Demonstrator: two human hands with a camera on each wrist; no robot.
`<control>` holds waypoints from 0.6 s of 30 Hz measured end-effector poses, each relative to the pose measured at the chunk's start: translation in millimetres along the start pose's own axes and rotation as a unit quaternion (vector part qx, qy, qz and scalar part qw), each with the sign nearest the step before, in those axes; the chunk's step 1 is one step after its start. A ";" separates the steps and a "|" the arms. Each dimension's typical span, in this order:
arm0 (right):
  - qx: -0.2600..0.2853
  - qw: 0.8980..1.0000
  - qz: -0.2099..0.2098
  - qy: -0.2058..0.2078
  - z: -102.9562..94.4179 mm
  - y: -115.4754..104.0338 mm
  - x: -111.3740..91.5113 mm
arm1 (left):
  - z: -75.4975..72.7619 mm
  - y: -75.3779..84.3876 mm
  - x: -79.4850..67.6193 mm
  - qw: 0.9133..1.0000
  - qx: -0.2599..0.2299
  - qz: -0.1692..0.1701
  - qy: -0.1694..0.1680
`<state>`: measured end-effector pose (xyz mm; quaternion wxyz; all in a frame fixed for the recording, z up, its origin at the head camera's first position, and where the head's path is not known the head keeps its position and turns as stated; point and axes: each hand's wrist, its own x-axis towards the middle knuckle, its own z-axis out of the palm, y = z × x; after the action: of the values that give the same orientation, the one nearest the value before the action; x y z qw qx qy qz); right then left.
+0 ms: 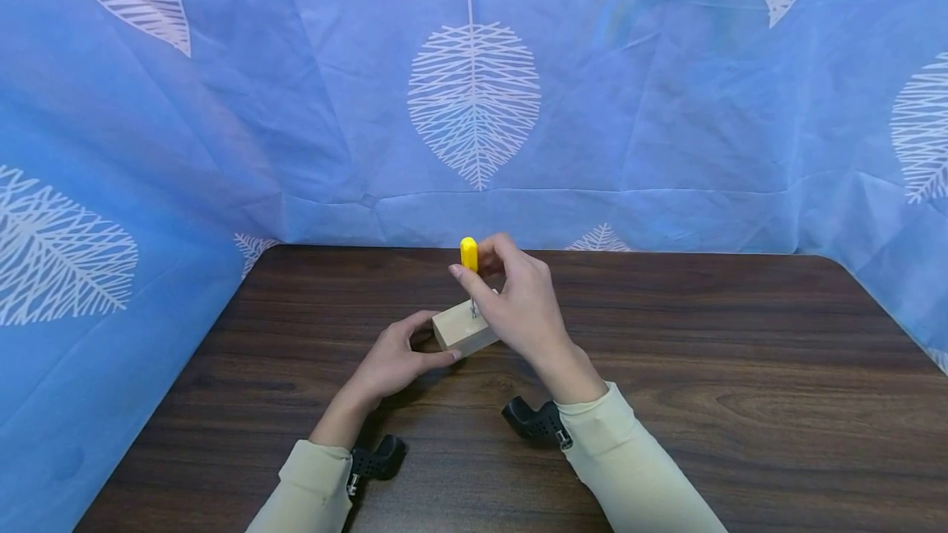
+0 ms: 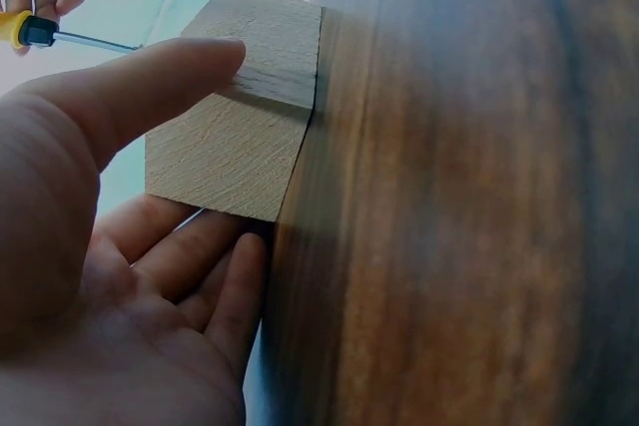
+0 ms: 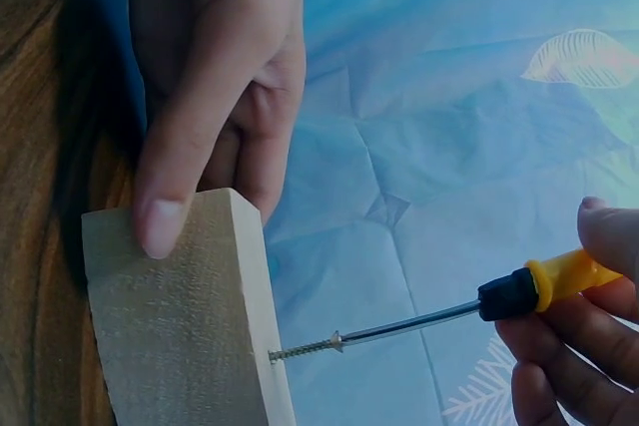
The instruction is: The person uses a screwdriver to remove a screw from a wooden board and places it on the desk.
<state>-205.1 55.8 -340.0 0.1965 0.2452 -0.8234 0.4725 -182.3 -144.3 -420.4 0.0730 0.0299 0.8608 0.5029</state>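
My left hand (image 1: pixel 391 360) grips the near left end of a pale wooden block (image 1: pixel 461 327) on the table, thumb on the near side and fingers on the far one. A yellow-handled screwdriver (image 1: pixel 469 253) stands upright over the block, pinched by the fingers and thumb of my right hand (image 1: pixel 527 303). In the right wrist view, its metal shaft meets the head of a screw (image 3: pixel 308 349). That screw's point is in the block's top face, with most of its thread showing. The right end of the block is hidden behind my right hand in the head view.
Dark wood-grain table (image 1: pixel 711 368) lies under everything. Blue cloth (image 1: pixel 333 105) with white leaf prints hangs behind and to the sides. Black wrist devices (image 1: pixel 378 459) sit at both cuffs, close above the table.
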 end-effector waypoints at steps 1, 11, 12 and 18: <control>-0.006 1.000 -0.006 0.002 -0.4 -0.1 -0.1 | 0.1 0.2 0.2 1.000 0.001 -0.001 0.001; -0.047 0.998 -0.032 -0.009 -4.6 -2.6 -1.0 | 0.1 1.6 -0.3 1.000 0.002 -0.005 0.000; -0.048 0.998 -0.034 -0.011 -4.9 -2.9 -1.1 | 0.0 1.8 -0.5 1.000 0.000 -0.005 0.000; -0.049 0.998 -0.017 -0.022 -5.5 -2.5 -0.6 | 0.4 1.7 -0.4 1.000 0.001 0.000 0.001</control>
<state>-202.7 59.7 -336.1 0.1981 0.2595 -0.8455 0.4227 -181.8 -143.2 -419.1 0.0721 0.0292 0.8614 0.5019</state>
